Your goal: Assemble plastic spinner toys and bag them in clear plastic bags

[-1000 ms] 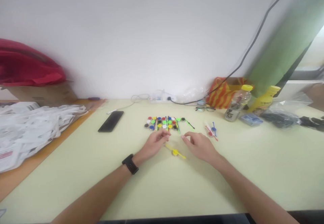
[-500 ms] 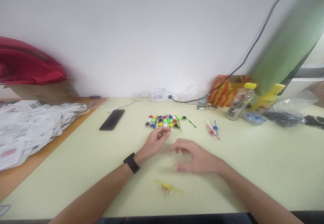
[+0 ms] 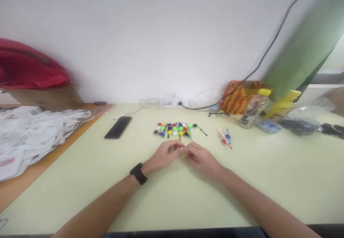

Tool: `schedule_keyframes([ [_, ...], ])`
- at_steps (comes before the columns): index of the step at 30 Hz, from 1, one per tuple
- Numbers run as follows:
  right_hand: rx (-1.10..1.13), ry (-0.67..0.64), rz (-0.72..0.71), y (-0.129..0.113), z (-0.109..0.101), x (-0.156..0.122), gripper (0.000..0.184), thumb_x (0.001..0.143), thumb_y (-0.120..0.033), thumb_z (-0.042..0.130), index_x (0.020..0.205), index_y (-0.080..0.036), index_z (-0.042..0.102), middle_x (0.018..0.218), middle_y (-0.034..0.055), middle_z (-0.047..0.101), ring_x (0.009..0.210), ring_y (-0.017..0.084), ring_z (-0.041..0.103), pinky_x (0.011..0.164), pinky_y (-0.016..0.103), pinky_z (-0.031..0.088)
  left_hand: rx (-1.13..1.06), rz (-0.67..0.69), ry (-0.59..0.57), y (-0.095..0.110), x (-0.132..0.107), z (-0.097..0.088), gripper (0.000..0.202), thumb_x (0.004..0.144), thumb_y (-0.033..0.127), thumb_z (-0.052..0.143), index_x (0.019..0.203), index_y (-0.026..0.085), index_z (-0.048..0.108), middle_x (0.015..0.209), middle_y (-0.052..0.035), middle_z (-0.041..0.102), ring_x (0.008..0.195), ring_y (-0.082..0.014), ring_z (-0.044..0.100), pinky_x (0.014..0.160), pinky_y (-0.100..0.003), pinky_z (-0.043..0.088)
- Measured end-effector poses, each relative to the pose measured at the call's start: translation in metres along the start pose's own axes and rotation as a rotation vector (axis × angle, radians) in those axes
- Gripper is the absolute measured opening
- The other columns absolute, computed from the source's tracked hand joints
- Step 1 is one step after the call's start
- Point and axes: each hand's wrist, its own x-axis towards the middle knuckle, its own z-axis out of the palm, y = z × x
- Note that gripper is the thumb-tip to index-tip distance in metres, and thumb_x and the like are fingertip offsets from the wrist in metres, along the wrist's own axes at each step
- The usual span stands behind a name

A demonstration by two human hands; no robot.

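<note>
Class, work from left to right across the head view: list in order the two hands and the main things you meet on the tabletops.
Pile of white straps, black phone, left hand, right hand, blue arrow, clear bottle with yellow cap, yellow bottle.

The pale yellow-green tabletop (image 3: 80,195) looks smooth with a soft, low sheen, against a matt, even white wall (image 3: 134,41). The rows of small round multicoloured discs (image 3: 175,133) look like smooth plastic, as do the slim blue arrow-shaped piece (image 3: 228,136) and the mostly hidden bright-yellow sliver (image 3: 185,155). The flat black rectangular phone (image 3: 118,127) has a dark, smooth, glassy face; the black wristwatch (image 3: 138,174) looks duller. The yellow-capped bottle (image 3: 254,112) is clear, shiny plastic. The brown box (image 3: 48,98) is matt cardboard, under a creased red cloth-like bag (image 3: 29,66).
</note>
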Motion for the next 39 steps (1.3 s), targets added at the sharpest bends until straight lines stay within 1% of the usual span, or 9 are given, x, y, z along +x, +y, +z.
schedule_keyframes([
  [4,0.019,-0.003,-0.031,0.002,-0.004,0.002,0.021,0.090,-0.006,0.052,0.094,-0.023,0.064,0.099,0.0047,0.065,0.089,0.018,0.065,0.080,0.030,0.049,0.032,0.057,-0.062,0.004,-0.003,0.000,0.018,0.093,0.038,0.067,0.096,0.022,0.075,0.097,-0.0039,0.075,0.092,-0.0203,0.065,0.086,-0.032,0.048],
  [8,0.067,-0.090,0.000,-0.008,-0.014,0.001,0.013,0.089,-0.015,0.061,0.097,-0.023,0.068,0.102,0.0049,0.070,0.090,0.019,0.067,0.084,0.031,0.052,0.054,0.083,-0.099,0.002,-0.004,-0.001,0.020,0.090,0.040,0.070,0.094,0.022,0.076,0.094,-0.0050,0.076,0.089,-0.0208,0.066,0.083,-0.032,0.051],
  [10,0.071,-0.077,0.057,-0.009,-0.016,0.002,0.008,0.092,-0.023,0.063,0.097,-0.022,0.069,0.098,0.0050,0.071,0.088,0.020,0.067,0.082,0.032,0.052,0.064,0.093,-0.098,0.001,-0.003,-0.003,0.020,0.089,0.041,0.071,0.094,0.022,0.077,0.094,-0.0052,0.075,0.088,-0.0210,0.066,0.082,-0.033,0.051],
  [12,0.053,-0.052,0.110,-0.006,-0.016,0.004,0.010,0.094,-0.029,0.064,0.097,-0.021,0.070,0.095,0.0055,0.071,0.086,0.020,0.066,0.079,0.033,0.051,0.068,0.104,-0.110,0.000,-0.003,-0.004,0.021,0.090,0.041,0.071,0.096,0.023,0.078,0.094,-0.0056,0.075,0.089,-0.0212,0.066,0.083,-0.033,0.051],
  [15,0.030,-0.061,0.123,0.002,-0.014,0.006,0.014,0.094,-0.030,0.062,0.093,-0.021,0.073,0.093,0.0062,0.069,0.083,0.020,0.064,0.076,0.032,0.049,0.062,0.094,-0.130,0.000,-0.003,-0.007,0.023,0.090,0.043,0.070,0.098,0.023,0.079,0.096,-0.0071,0.075,0.089,-0.0213,0.065,0.081,-0.032,0.051],
  [23,0.148,-0.072,0.129,0.007,-0.014,0.007,0.021,0.091,-0.039,0.069,0.086,-0.020,0.074,0.090,0.0053,0.064,0.079,0.018,0.061,0.072,0.031,0.049,0.085,0.091,-0.114,-0.002,-0.003,-0.003,0.025,0.088,0.046,0.071,0.096,0.024,0.080,0.091,-0.0069,0.072,0.085,-0.0213,0.063,0.078,-0.032,0.050],
  [31,0.221,-0.115,0.150,0.009,-0.015,0.007,0.017,0.089,-0.035,0.070,0.082,-0.019,0.072,0.094,0.0050,0.063,0.080,0.017,0.062,0.072,0.031,0.051,0.218,0.092,-0.056,0.001,-0.002,0.003,0.021,0.082,0.042,0.075,0.076,0.023,0.070,0.084,-0.0045,0.069,0.084,-0.0232,0.060,0.078,-0.035,0.047],
  [36,0.214,-0.028,0.147,0.013,-0.013,0.001,0.021,0.087,-0.040,0.074,0.097,-0.022,0.075,0.102,0.0081,0.065,0.092,0.022,0.064,0.084,0.036,0.053,0.234,0.118,-0.046,-0.001,-0.004,0.004,0.017,0.082,0.038,0.075,0.083,0.023,0.069,0.089,-0.0041,0.068,0.089,-0.0235,0.060,0.083,-0.035,0.047],
  [39,0.168,0.093,0.179,0.011,-0.017,-0.004,0.034,0.089,-0.047,0.070,0.113,-0.024,0.073,0.107,0.0090,0.064,0.093,0.023,0.062,0.084,0.036,0.053,0.156,0.086,-0.040,0.000,-0.006,0.002,0.023,0.086,0.041,0.072,0.102,0.024,0.070,0.102,-0.0054,0.068,0.096,-0.0239,0.059,0.087,-0.036,0.046],
])
